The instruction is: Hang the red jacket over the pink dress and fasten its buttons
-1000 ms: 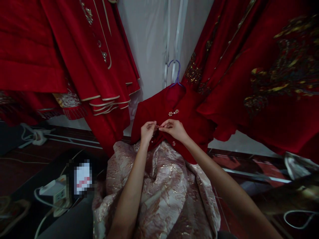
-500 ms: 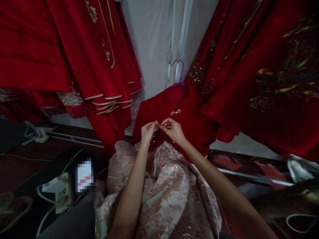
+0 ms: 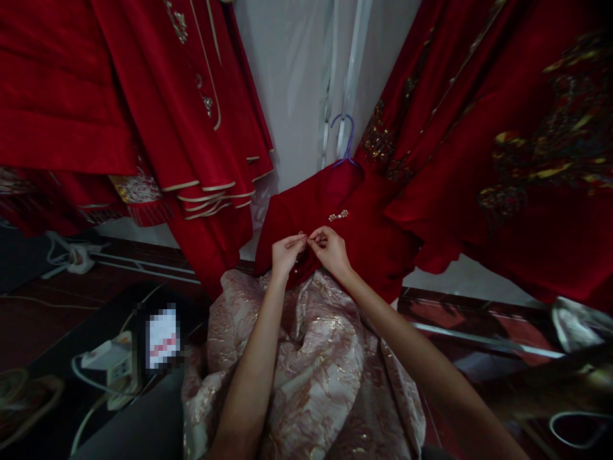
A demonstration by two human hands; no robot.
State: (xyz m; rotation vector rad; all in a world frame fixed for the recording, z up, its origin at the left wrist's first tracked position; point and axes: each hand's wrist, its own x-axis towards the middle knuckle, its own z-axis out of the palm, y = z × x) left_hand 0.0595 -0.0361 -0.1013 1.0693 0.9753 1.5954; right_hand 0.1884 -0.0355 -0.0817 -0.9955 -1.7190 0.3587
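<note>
A red garment (image 3: 378, 223) hangs from a purple hanger (image 3: 348, 147) in front of me, with a beaded frog fastener (image 3: 338, 216) on its upper front. Over the front opening, below that fastener, my two hands meet fingertip to fingertip. My left hand (image 3: 286, 254) is closed in a pinch at the opening's edge. Opposite it my right hand (image 3: 329, 249) pinches too, its thumb and forefinger touching the left fingertips. What lies between the fingers is too small to make out. Pinkish brocade fabric (image 3: 316, 358) with a metallic sheen spreads beneath my forearms.
Red garments with pale piping (image 3: 191, 128) hang at the left, and red embroidered garments (image 3: 536, 140) at the right. At lower left are a power strip (image 3: 119, 374), cords and a lit, blurred-out screen (image 3: 161, 338). A metal rail (image 3: 488, 342) runs low at the right.
My right hand has shifted slightly and its forearm has dropped a little to the left. My left fingers have straightened somewhat. The hands stay together at the garment's front.
</note>
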